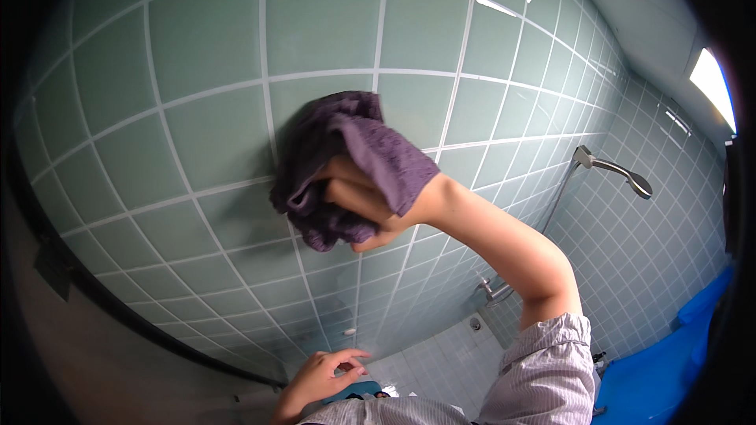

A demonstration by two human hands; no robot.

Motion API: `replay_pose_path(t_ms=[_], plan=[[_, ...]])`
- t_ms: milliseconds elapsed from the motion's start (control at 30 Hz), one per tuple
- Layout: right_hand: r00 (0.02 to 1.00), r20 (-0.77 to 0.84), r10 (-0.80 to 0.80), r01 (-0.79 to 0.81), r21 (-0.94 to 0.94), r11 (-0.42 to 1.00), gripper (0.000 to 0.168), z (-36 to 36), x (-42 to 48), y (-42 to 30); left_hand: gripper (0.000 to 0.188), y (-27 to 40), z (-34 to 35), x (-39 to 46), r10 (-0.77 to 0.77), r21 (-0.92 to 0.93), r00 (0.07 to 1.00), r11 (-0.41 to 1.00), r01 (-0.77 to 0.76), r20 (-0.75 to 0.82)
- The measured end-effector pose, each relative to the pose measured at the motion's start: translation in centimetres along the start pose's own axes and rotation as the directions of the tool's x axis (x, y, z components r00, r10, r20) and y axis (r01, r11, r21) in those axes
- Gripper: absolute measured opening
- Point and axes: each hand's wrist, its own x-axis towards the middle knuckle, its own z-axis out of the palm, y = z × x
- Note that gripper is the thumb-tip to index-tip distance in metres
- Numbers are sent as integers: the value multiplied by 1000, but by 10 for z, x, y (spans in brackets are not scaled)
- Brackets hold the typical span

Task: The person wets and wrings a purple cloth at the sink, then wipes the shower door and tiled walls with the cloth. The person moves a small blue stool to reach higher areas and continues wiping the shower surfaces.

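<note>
A bunched purple terry cloth is pressed against the green tiled wall. My right hand grips it, with part of the fabric draped over the back of the hand and hiding some fingers. That arm reaches up and across from the right, its striped sleeve ending near the elbow. Low in the view, in front of my body, my left hand is held in the air with its fingers apart and slightly curled, and nothing shows in it.
A hand shower hangs from its wall bracket at the right, above a chrome mixer tap. Below are the white tiled floor and a round drain. Blue sheeting lies lower right. A dark-framed edge borders the left.
</note>
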Motion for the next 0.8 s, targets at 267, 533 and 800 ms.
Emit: replay_pose_path(t_ms=[267, 533, 800], plan=[[831, -453, 324, -453, -212, 866, 49, -61, -73, 13, 25, -22, -9, -19, -80, -29, 996, 996, 79, -44], [458, -696, 553, -807, -66, 586, 46, -103, -149, 20, 27, -39, -14, -20, -115, 28, 991, 993, 117, -60], [675, -587, 447, -653, -193, 733, 45, -63, -59, 8, 28, -29, -13, -2, -53, 37, 998, 998, 51, 37]])
